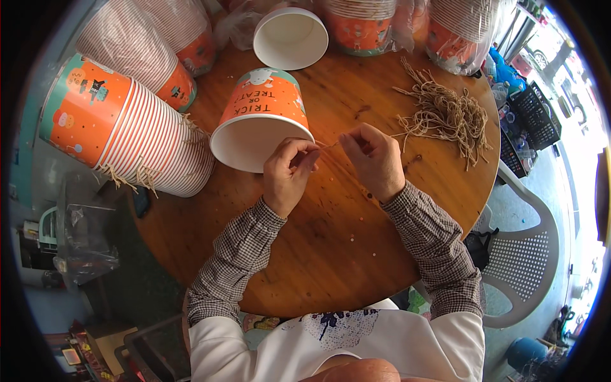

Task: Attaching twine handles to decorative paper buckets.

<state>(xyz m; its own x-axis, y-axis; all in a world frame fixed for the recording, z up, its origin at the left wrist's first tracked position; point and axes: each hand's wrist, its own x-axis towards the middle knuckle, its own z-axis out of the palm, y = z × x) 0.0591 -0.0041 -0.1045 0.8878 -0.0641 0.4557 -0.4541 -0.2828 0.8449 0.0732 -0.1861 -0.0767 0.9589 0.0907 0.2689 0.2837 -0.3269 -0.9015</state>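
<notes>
An orange paper bucket (270,95) with a green band and printed figures lies on its side on the round wooden table, its white mouth toward me. My left hand (286,175) is at the right edge of that mouth, thumb and fingers pinched together on a thin string (330,146). Close by on the right, my right hand (377,162) pinches the same string, which runs short and taut between the two hands. Whether the string passes through the bucket's wall is hidden by the left fingers. A loose heap of tan strings (445,114) lies beyond my right hand.
At the left leans a long nested stack of the same buckets (153,140), with string ends hanging from it. Another bucket (291,39) stands mouth-up at the back. Plastic-wrapped stacks (361,25) line the far edge. A grey plastic chair (522,254) stands at the right.
</notes>
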